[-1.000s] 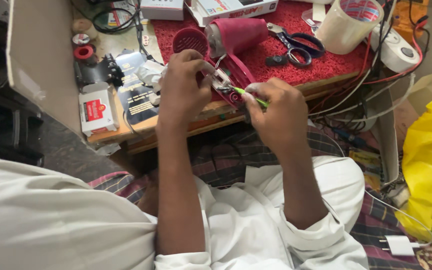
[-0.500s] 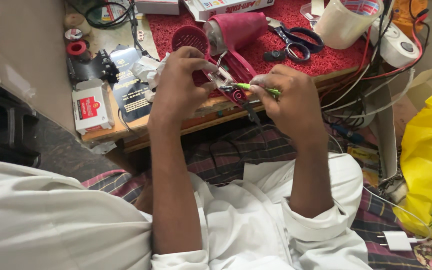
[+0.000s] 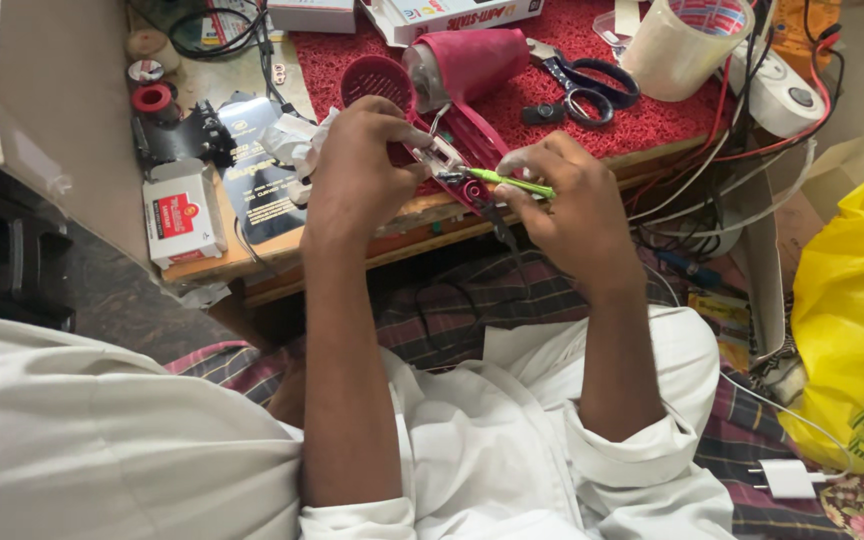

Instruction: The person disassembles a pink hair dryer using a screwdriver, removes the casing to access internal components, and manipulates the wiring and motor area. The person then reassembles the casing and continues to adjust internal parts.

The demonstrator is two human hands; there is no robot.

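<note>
A dark pink hair dryer (image 3: 472,60) lies on the red mat (image 3: 642,115), its opened handle hanging over the table's front edge. My left hand (image 3: 357,170) grips that handle from the left, fingers pinching the exposed inner parts. My right hand (image 3: 567,200) holds a small green tool (image 3: 512,182), its tip set into the open handle. A round pink grille piece (image 3: 377,80) sits just behind my left hand.
Blue-handled scissors (image 3: 592,85), a clear plastic jug (image 3: 682,40) and a white tape roll (image 3: 787,95) lie at the back right with red wires. A small white-and-red box (image 3: 182,215) and a dark booklet (image 3: 257,175) sit left. A yellow bag (image 3: 852,310) and a white charger (image 3: 787,478) are at the right.
Both hands stay on the dryer handle with small adjustments; the green tool's tip has shifted slightly within the open handle. The view has shifted a little.
</note>
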